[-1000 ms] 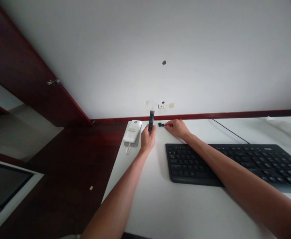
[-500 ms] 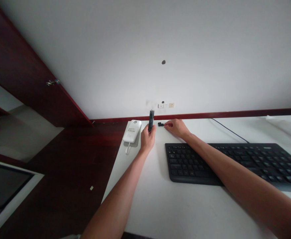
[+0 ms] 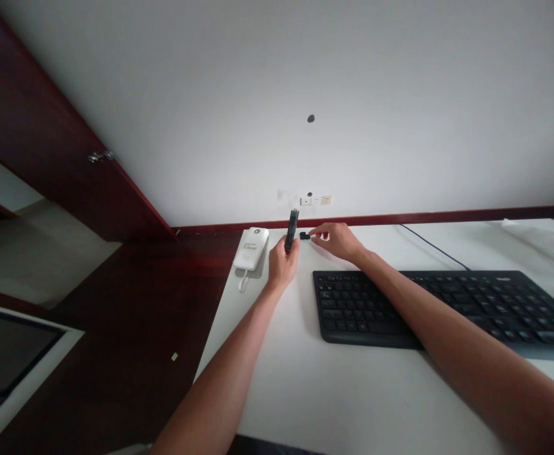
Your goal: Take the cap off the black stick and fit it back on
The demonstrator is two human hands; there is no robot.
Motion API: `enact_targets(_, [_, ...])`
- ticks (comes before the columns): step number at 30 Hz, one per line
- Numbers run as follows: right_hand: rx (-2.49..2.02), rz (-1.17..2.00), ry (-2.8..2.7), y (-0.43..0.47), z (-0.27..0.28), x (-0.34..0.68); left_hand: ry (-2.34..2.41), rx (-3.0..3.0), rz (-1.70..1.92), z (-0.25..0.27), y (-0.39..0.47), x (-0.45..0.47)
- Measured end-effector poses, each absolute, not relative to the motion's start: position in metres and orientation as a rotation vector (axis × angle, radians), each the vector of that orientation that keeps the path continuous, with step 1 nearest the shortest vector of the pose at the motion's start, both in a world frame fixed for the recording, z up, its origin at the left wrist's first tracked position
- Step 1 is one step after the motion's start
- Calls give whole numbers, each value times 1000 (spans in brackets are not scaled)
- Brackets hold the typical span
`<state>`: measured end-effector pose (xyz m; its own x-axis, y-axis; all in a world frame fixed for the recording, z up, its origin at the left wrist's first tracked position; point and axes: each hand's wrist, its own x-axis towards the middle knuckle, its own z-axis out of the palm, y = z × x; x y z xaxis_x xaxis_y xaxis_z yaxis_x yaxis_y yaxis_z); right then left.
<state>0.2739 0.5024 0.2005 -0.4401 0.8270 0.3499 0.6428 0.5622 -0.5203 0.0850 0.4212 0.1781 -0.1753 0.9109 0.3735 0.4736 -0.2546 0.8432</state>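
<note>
My left hand (image 3: 283,262) is closed around a slim dark object (image 3: 292,229), which stands nearly upright above the desk; its exact kind I cannot make out. Thumb and fingers of my right hand (image 3: 338,240) are apart, with a gap between them. Just left of those fingertips a small black piece (image 3: 304,235) lies on the white desk (image 3: 277,379); whether they touch it I cannot tell. A white power bank (image 3: 251,248) with a short white cable loop (image 3: 243,282) rests to the left of my left hand.
Below my right forearm is a black keyboard (image 3: 352,309), its cable (image 3: 435,245) running to the back edge. White crumpled material (image 3: 542,237) lies at the far right. Wall sockets (image 3: 326,200) sit behind the desk. A dark red door (image 3: 68,126) stands at left.
My right hand's fingers have moved apart and slightly left, toward the small black piece. The dark object in my left hand has tilted a little to the right.
</note>
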Motion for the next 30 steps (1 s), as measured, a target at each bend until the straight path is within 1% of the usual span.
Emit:
enact_targets(2, [-980,576,-2245,491,214,271,1602,1728,1400,181,418,87])
enact_targets(4, [-837,804,-2222,477,226,267,1630,1794,1359,185,414,88])
enact_targets(7, [-755,990,-2118,456,235,266,1676,1940,1228,194,407,92])
enact_targets(10, [-793,1022,-1999,438,234,276,1632,2093,1114,203,398,98])
enact_targets(15, [-912,1093,-1813,420,230,316,1331,2198,1005,213,385,108])
enact_targets(21, [-966,1229,-1298,417,209,347,1237,2171,824,212,385,107])
enact_targets(25, [-976,1225,-1316,416,201,346,1171,2125,722,210,387,105])
enact_targets(30, [-940,1166,-1405,413,203,344,1142,2125,690,211,387,106])
